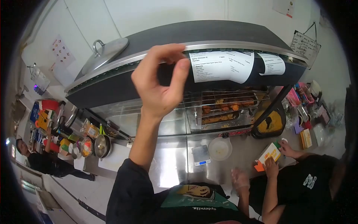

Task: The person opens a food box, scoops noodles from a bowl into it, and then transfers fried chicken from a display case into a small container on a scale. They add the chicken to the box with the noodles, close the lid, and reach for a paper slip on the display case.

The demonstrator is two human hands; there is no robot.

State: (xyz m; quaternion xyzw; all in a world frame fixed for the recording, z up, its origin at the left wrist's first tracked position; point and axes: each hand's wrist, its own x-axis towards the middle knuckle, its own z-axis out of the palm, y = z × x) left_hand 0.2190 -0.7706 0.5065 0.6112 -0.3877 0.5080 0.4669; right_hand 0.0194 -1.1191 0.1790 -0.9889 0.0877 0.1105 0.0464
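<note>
My left hand (160, 80) is raised before the dark top panel of a display case. Its thumb and fingers are curved, with a gap between their tips and nothing visibly held. Just right of the fingertips, a printed paper slip (220, 67) hangs from the metal rail, with another slip (273, 64) farther right. Low over the counter is my right hand (240, 180), in a clear plastic glove, somewhat blurred, its fingers loosely extended and holding nothing visible. A white bowl (220, 149) and a small scale (201, 155) are to its upper left.
Fried pieces (233, 105) lie on a rack inside the case (123, 117). At right, a co-worker's hands hold a white and yellow box (269, 154). A pan lid (106, 56) rests on the case. Pans (102, 146) stand at left; another person (44, 164) is beyond.
</note>
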